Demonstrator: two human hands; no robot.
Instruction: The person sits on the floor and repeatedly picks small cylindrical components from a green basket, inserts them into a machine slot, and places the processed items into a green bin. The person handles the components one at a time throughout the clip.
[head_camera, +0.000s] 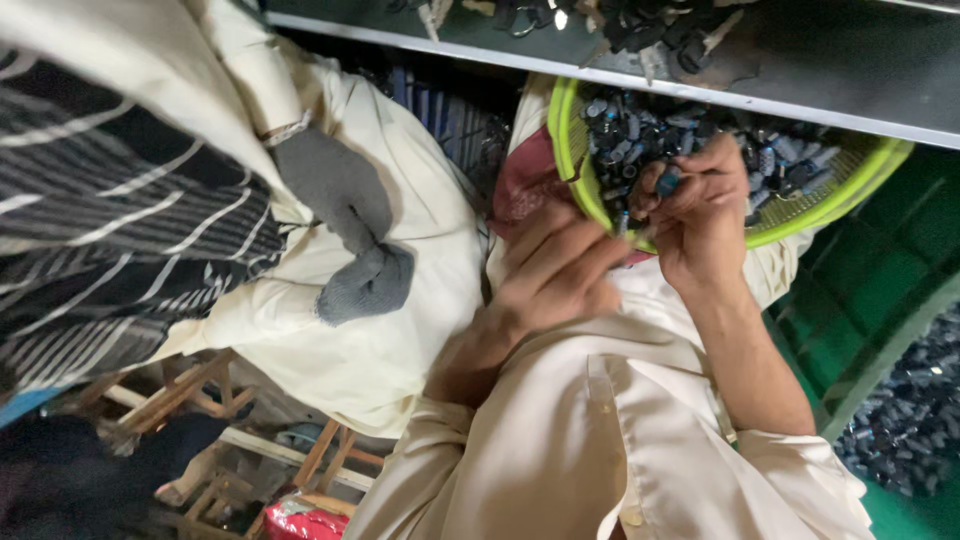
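Observation:
A lime green plastic basket (570, 150) full of small dark cylindrical parts (625, 135) rests on my lap under a grey table edge. My right hand (700, 215) hovers over the basket's near rim and pinches one small dark blue part (668, 183) between thumb and fingertips. My left hand (555, 270) is just left of it, fingers stretched toward the rim and the right hand. It is blurred, and a thin pale sliver (640, 236) shows near its fingertips. Whether the left hand grips it cannot be made out.
A grey metal table (800, 70) with dark scraps runs across the top. A green crate (860, 300) beside more dark parts (915, 410) stands at right. At left sits another person in cream clothes with a grey gloved hand (350, 230) and striped cloth (120, 230). A wooden frame (200, 390) lies below.

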